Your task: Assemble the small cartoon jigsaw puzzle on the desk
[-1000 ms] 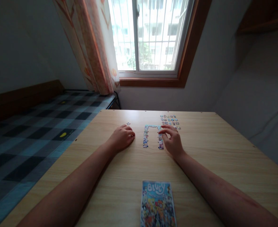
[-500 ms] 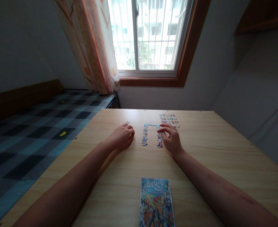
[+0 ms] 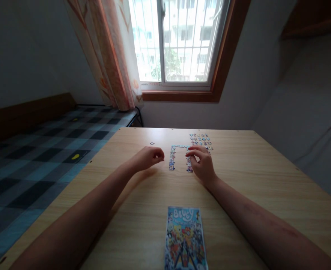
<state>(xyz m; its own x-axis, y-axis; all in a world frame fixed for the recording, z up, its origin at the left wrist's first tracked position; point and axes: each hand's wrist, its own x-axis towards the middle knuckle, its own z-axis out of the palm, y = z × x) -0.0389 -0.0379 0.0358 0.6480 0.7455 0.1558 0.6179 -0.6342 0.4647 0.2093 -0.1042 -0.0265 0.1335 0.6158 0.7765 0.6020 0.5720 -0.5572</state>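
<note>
A partly joined jigsaw puzzle (image 3: 172, 159) lies on the wooden table as a three-sided border, with its near side unclosed. Left of it, my left hand (image 3: 148, 157) is raised a little above the table, fingers curled into a pinch; whatever is between the fingertips is too small to make out. My right hand (image 3: 201, 163) rests at the border's right strip, index finger and thumb apart, fingertips on or just over the pieces and hiding part of them. One loose puzzle piece (image 3: 152, 143) lies beyond my left hand.
Loose puzzle pieces (image 3: 200, 139) sit in rows behind my right hand. Close to me lies a Bluey picture sheet or box (image 3: 185, 240). The table (image 3: 238, 161) stands beside a bed with a checked cover (image 3: 41, 150), below a barred window (image 3: 185, 45).
My left hand has lifted off the table and shifted slightly right toward the border, its fingers now pinched. My right hand stays at the right strip. The view has tilted slightly.
</note>
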